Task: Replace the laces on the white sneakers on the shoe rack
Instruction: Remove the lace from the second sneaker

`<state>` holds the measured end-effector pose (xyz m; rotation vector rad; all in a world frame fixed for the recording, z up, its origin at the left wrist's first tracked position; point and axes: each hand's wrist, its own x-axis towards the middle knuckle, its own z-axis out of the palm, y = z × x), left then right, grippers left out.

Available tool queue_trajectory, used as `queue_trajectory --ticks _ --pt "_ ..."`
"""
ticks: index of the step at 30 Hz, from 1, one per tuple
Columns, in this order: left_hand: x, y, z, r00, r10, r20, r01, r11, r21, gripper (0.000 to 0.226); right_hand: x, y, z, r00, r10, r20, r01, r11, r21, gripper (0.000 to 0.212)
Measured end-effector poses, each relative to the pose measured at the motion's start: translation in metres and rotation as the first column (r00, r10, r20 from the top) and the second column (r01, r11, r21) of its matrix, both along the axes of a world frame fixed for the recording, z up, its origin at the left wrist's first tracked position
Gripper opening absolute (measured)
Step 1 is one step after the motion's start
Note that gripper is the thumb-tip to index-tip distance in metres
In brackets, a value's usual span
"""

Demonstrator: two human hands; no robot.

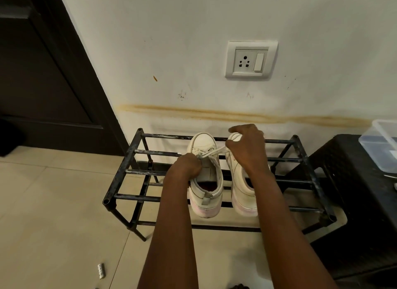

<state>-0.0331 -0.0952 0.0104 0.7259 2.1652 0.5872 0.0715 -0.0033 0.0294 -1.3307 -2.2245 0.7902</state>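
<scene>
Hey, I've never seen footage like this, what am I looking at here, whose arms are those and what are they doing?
This is one picture from a camera worn on a person's head, looking down at their own bare arms. No machine is involved. A black metal shoe rack stands against a wall, with two white sneakers on its top bars. The left hand pinches the lace at the left sneaker, near its eyelets. The right hand pulls a white lace taut sideways, above the right sneaker. A clear plastic box sits on a dark stool at the right.
</scene>
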Motion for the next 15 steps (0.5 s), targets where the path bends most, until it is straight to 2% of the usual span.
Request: queue_trajectory --ticks 2,4,6,8,11,15 --pt "0.000 0.000 0.000 1.000 -0.008 -0.001 0.008 1.000 -0.005 0.035 -0.010 -0.011 0.000 0.985 0.154 0.071 -0.154 0.988 -0.004 0.037" --pt "0.000 0.000 -0.001 1.000 -0.017 -0.017 0.017 1.000 -0.015 0.033 -0.019 -0.022 -0.006 0.942 0.244 0.231 -0.258 0.966 0.030 0.036" --pt "0.000 -0.001 -0.001 1.000 -0.016 -0.022 0.016 1.000 -0.017 0.032 -0.026 -0.029 -0.013 0.891 0.259 0.372 -0.316 0.943 0.100 0.032" --pt "-0.001 -0.002 -0.001 1.000 -0.011 -0.024 0.010 1.000 -0.013 0.032 -0.030 -0.034 -0.018 0.867 0.239 0.437 -0.338 0.927 0.162 0.028" --pt "-0.001 -0.003 -0.001 1.000 -0.007 -0.021 0.006 1.000 -0.004 0.033 -0.030 -0.035 -0.022 0.866 0.225 0.447 -0.346 0.914 0.211 0.027" --pt "-0.002 -0.003 -0.002 1.000 -0.006 -0.002 0.006 1.000 0.000 0.035 -0.028 -0.035 -0.015 0.934 0.194 0.302 -0.266 0.938 0.221 0.023"
